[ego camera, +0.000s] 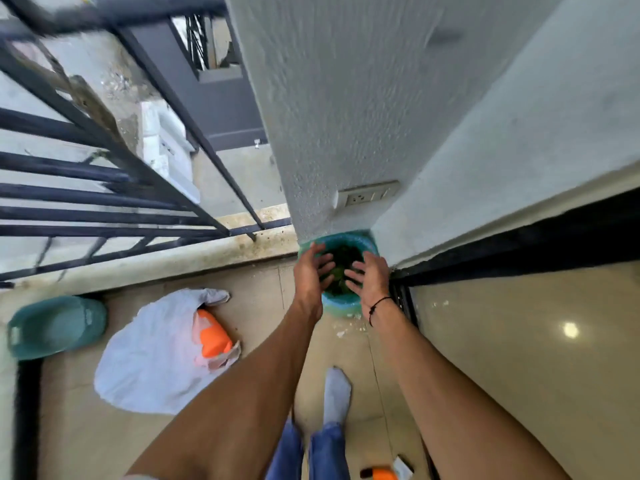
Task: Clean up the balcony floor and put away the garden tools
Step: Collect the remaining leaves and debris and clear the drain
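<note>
Both forearms reach forward from the camera toward the corner. Left hand [310, 271] and right hand [370, 277] hover over the turquoise pot [341, 301], palms facing, fingers spread and relaxed, gripping nothing. That pot stands upright on the balcony floor [263, 299], wedged where the textured wall [346, 116] meets the door frame [519, 244], directly below and between the hands. Neither hand is clearly nearer. Judgement: a two-sided grasp of the rim is next.
</note>
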